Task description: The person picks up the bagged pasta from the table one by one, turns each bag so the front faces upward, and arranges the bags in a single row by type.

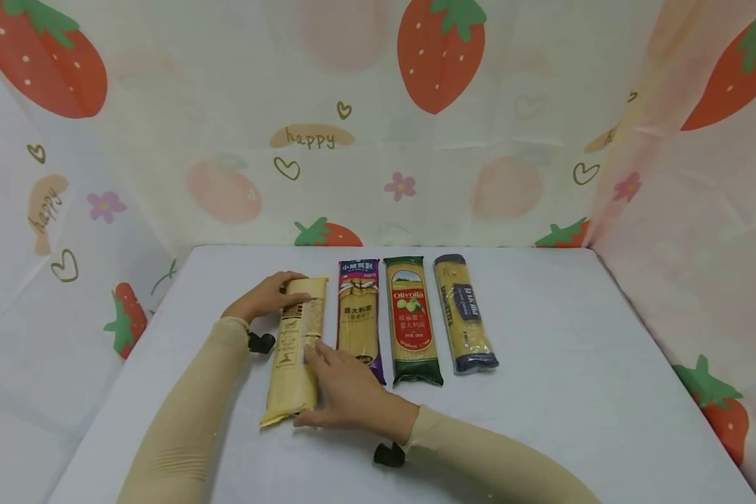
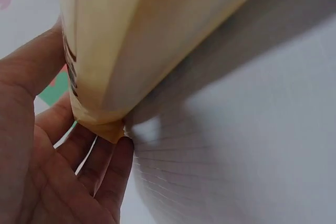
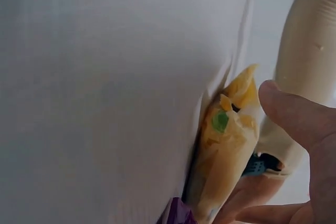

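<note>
A long yellow pasta packet lies on the white table at the left of a row of packets, its face covered in small dark print. My left hand grips its far end, thumb across the top face. In the left wrist view, the fingers bend round the packet's end. On the near right side, my right hand touches the packet with its fingers extended. Its thumb stands apart from the packet's crumpled near end in the right wrist view.
To the right lie a purple-ended pasta packet, partly behind my right hand, a green and red spaghetti packet, and a slightly slanted blue-ended spaghetti packet. Strawberry-print cloth walls the white table at back and sides.
</note>
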